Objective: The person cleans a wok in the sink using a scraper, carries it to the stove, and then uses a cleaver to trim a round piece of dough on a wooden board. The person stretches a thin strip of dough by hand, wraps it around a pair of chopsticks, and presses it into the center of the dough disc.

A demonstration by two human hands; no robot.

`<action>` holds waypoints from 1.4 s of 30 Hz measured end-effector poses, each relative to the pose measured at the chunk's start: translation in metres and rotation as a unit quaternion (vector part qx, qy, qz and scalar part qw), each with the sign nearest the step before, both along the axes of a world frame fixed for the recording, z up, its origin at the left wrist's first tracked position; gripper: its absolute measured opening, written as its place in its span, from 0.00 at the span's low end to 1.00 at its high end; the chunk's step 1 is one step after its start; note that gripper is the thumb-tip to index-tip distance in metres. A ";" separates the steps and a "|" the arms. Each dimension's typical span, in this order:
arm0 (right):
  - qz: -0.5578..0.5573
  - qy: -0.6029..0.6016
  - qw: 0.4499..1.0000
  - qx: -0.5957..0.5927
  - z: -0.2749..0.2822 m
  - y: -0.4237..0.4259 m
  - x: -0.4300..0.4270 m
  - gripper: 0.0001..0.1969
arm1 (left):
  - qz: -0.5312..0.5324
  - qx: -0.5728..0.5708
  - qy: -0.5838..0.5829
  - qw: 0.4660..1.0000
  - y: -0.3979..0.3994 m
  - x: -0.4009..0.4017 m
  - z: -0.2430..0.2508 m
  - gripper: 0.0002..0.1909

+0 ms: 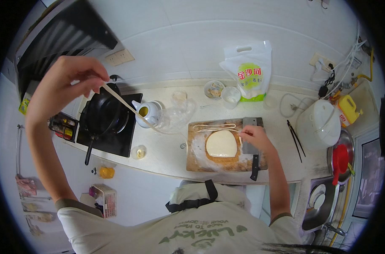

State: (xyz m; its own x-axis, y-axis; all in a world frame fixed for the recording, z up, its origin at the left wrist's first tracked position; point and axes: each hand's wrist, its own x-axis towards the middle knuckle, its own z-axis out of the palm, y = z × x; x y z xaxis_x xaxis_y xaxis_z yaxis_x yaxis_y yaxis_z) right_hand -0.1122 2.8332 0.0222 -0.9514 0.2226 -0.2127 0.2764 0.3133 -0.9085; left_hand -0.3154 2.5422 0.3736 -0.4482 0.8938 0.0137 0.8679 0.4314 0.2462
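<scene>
My left hand (81, 77), raised beside the black wok (103, 109), pinches one end of a long dough strip (129, 106). From there the strip slants down to the right, towards the wooden cutting board (198, 163). Over the board's right part, my right hand (252, 136) has its fingertips together at the end of dough strips; how firmly it grips them is hard to see. A flat rounded sheet of dough (222, 144) lies on the floured board, with folded strips (214, 127) behind it. Partly under my right hand, a cleaver (250, 149) lies with its black handle towards me.
A white-blue pot (148, 112), a plastic bag (176, 116) and a small bowl (214, 90) stand left and behind. A flour bag (251, 73) leans on the wall. Black chopsticks (295, 141), a white rice cooker (319, 123) and the sink (325, 209) are at the right.
</scene>
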 end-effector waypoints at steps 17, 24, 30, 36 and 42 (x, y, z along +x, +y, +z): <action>-0.016 0.196 0.979 0.053 0.014 -0.030 -0.033 0.14 | -0.055 -0.014 0.051 0.997 0.000 0.033 0.002 0.07; 0.187 0.377 0.856 -0.300 0.180 -0.128 -0.085 0.14 | -0.126 -0.036 0.120 0.984 0.032 0.050 0.014 0.06; 0.186 0.287 0.897 -0.281 0.179 -0.121 -0.083 0.08 | -0.124 0.008 0.129 0.984 0.020 0.039 0.022 0.06; 0.181 0.205 0.920 -0.280 0.137 -0.114 -0.063 0.08 | -0.030 0.050 0.102 0.993 -0.008 0.029 0.040 0.04; 0.162 0.194 0.916 -0.312 0.084 -0.095 -0.047 0.08 | -0.014 0.057 0.033 0.998 -0.034 0.001 0.046 0.04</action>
